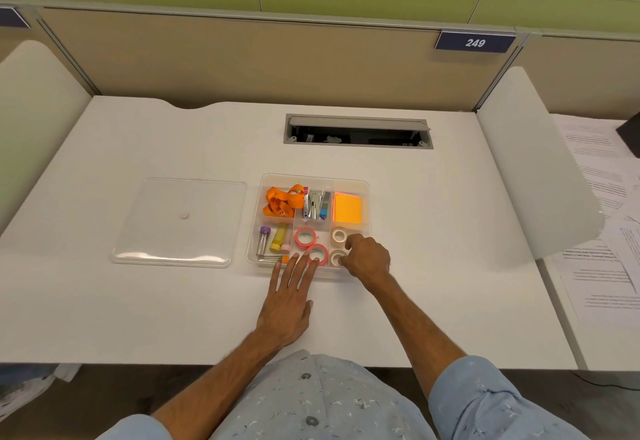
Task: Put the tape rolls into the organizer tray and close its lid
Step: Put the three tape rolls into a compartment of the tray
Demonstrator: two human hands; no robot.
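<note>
A clear organizer tray [363, 185] sits mid-desk. Two pink tape rolls lie in its front middle compartment, one behind [305, 236] and one in front [318, 254]. Two cream tape rolls lie in the front right compartment, one behind [339, 235] and one in front [336, 257]. My left hand [289, 301] lies flat with fingers spread, its fingertips touching the front pink roll. My right hand [367, 257] is curled over the front cream roll, fingertips touching it. The clear lid [180, 221] lies flat on the desk to the left of the tray.
Other tray compartments hold an orange lanyard [282, 200], a stapler [314, 204], orange sticky notes [347, 208] and small tubes [273, 240]. An open cable slot [356, 131] is behind the tray. White dividers flank the desk; printed papers [602, 231] lie to the right.
</note>
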